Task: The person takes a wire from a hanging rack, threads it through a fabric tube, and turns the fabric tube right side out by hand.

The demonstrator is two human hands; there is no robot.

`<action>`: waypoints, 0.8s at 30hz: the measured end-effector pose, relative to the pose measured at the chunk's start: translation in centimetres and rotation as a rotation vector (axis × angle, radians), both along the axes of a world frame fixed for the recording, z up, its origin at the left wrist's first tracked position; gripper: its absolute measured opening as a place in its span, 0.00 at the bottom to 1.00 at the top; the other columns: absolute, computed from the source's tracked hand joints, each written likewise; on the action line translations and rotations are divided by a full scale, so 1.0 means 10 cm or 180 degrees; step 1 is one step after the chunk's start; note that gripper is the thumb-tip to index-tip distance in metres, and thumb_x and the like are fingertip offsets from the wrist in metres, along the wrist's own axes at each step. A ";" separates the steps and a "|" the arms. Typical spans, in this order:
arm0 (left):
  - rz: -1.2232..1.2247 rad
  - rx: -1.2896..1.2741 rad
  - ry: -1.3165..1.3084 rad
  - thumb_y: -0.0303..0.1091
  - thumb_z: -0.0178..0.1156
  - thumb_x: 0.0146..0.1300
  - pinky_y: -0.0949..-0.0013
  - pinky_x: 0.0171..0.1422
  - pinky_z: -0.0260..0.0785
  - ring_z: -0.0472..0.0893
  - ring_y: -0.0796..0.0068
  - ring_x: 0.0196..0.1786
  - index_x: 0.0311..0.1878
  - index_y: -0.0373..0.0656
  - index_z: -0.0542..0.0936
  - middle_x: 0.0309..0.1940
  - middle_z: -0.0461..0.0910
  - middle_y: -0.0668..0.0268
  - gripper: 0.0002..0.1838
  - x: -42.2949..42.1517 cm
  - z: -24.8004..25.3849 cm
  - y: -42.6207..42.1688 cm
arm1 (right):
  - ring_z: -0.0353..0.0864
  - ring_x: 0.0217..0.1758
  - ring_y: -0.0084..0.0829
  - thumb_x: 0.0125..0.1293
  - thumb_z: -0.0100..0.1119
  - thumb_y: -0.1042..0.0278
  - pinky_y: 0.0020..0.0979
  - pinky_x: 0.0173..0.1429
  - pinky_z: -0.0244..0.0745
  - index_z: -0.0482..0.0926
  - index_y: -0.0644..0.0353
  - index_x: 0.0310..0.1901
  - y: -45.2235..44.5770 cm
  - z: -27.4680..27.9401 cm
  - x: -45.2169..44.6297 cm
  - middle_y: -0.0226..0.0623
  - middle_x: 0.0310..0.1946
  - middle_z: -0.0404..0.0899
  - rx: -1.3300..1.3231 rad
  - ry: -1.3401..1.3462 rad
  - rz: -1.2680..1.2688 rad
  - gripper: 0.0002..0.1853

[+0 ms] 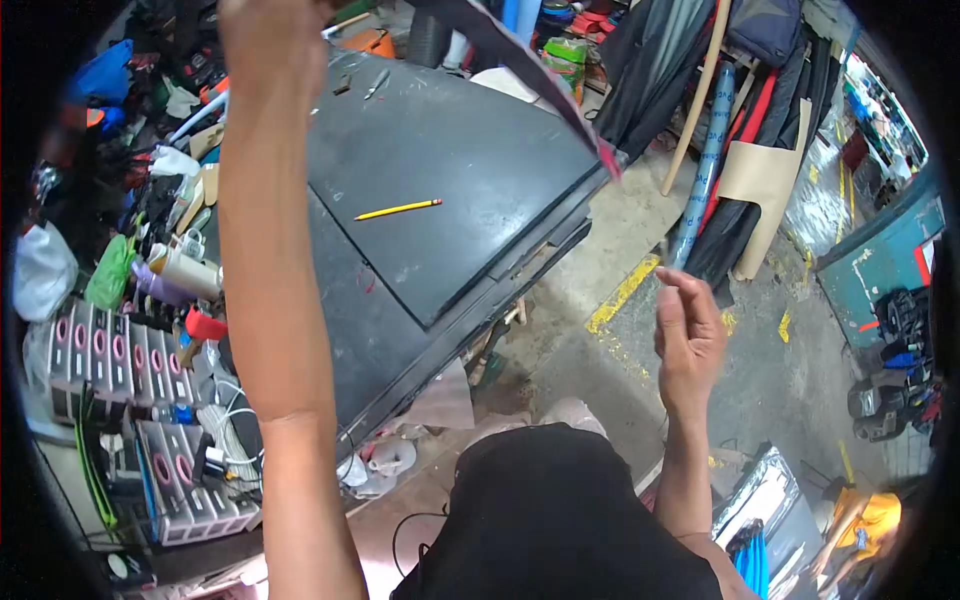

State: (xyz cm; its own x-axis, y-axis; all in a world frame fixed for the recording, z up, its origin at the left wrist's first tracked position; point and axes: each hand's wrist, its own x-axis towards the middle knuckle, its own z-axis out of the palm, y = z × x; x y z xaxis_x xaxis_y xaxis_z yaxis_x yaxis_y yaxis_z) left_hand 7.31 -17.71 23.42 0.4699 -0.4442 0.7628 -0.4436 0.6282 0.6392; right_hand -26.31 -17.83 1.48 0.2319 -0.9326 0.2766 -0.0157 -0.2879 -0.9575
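My left hand point(272, 35) is raised over the far left edge of the dark table point(450, 130), partly cut off by the frame's top and blurred. A dark strip of material point(520, 62) with a reddish edge hangs across the top; whether my left hand holds it is not visible. My right hand point(690, 325) is in the air right of the table, above the floor, thumb and fingertips brought near each other; anything between them is too small to make out. On the tabletop lies a yellow pencil point(398, 210).
Small drawer units point(120, 360) and piled goods stand on the left. Rolls of material and a blue-wrapped tube point(708, 165) lean at the upper right. A teal panel point(890, 270) is at the far right. Another person in orange point(868, 525) is at the lower right.
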 end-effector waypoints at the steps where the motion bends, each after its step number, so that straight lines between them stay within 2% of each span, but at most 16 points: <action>1: -0.0146 0.0031 0.0254 0.37 0.58 0.74 0.73 0.36 0.71 0.79 0.78 0.28 0.56 0.39 0.79 0.36 0.87 0.64 0.14 0.13 -0.09 0.02 | 0.62 0.25 0.09 0.79 0.57 0.67 0.17 0.30 0.55 0.85 0.59 0.52 0.00 -0.05 0.01 0.15 0.25 0.68 0.0021 0.0210 0.0095 0.10; 3: -0.0436 0.0070 0.0745 0.41 0.57 0.73 0.69 0.46 0.75 0.82 0.75 0.34 0.46 0.44 0.84 0.39 0.87 0.65 0.12 0.32 -0.35 0.01 | 0.64 0.25 0.10 0.78 0.57 0.68 0.18 0.30 0.58 0.85 0.60 0.52 -0.03 -0.16 0.02 0.17 0.26 0.70 0.0044 0.0429 0.0152 0.10; 5: -0.0604 0.0708 0.1450 0.35 0.57 0.70 0.63 0.41 0.79 0.83 0.70 0.32 0.51 0.44 0.79 0.40 0.87 0.62 0.10 0.10 -0.98 0.13 | 0.67 0.25 0.13 0.77 0.58 0.69 0.21 0.31 0.63 0.85 0.62 0.52 -0.05 -0.30 0.07 0.20 0.26 0.73 0.0056 0.0750 0.0323 0.10; 8: -0.1349 0.1608 0.2779 0.37 0.61 0.69 0.59 0.49 0.82 0.87 0.62 0.43 0.51 0.41 0.79 0.46 0.87 0.57 0.12 -0.23 -2.14 0.20 | 0.71 0.26 0.15 0.75 0.59 0.70 0.24 0.32 0.68 0.85 0.63 0.51 -0.17 -0.47 0.20 0.23 0.27 0.76 0.0046 0.0977 0.0454 0.10; 9: -0.1510 0.1889 0.3287 0.38 0.62 0.69 0.56 0.52 0.83 0.87 0.59 0.49 0.51 0.39 0.80 0.49 0.86 0.55 0.14 -0.39 -2.44 0.20 | 0.73 0.26 0.17 0.75 0.59 0.70 0.25 0.33 0.70 0.85 0.64 0.51 -0.20 -0.53 0.21 0.25 0.27 0.77 0.0014 0.1057 0.0515 0.10; 11: -0.1793 0.2121 0.3883 0.37 0.61 0.70 0.52 0.56 0.83 0.87 0.52 0.51 0.52 0.35 0.79 0.51 0.86 0.51 0.16 -0.68 -2.79 0.18 | 0.74 0.26 0.18 0.74 0.60 0.70 0.27 0.34 0.72 0.85 0.65 0.50 -0.25 -0.57 0.21 0.27 0.28 0.79 0.0022 0.1173 0.0597 0.10; 15: -0.2207 0.2092 0.4206 0.36 0.60 0.71 0.48 0.58 0.82 0.86 0.47 0.53 0.54 0.31 0.77 0.54 0.84 0.46 0.18 -1.08 -2.91 0.02 | 0.76 0.27 0.18 0.74 0.60 0.69 0.26 0.33 0.71 0.85 0.64 0.50 -0.40 -0.54 0.18 0.31 0.26 0.80 0.0322 0.1303 0.0915 0.10; 19: -0.2679 0.1871 0.4598 0.35 0.59 0.71 0.44 0.60 0.81 0.85 0.43 0.55 0.56 0.28 0.75 0.55 0.83 0.43 0.19 -1.16 -2.86 -0.21 | 0.78 0.26 0.18 0.74 0.60 0.68 0.27 0.32 0.71 0.85 0.64 0.48 -0.58 -0.50 0.14 0.33 0.24 0.80 0.0057 0.1266 0.0842 0.10; 24: -0.2555 0.1592 0.4659 0.35 0.59 0.71 0.42 0.63 0.79 0.85 0.44 0.56 0.51 0.34 0.78 0.54 0.84 0.42 0.14 -1.24 -2.86 -0.55 | 0.77 0.24 0.18 0.73 0.61 0.66 0.28 0.31 0.71 0.85 0.64 0.45 -0.75 -0.42 0.11 0.31 0.22 0.80 0.0298 0.1209 0.0924 0.10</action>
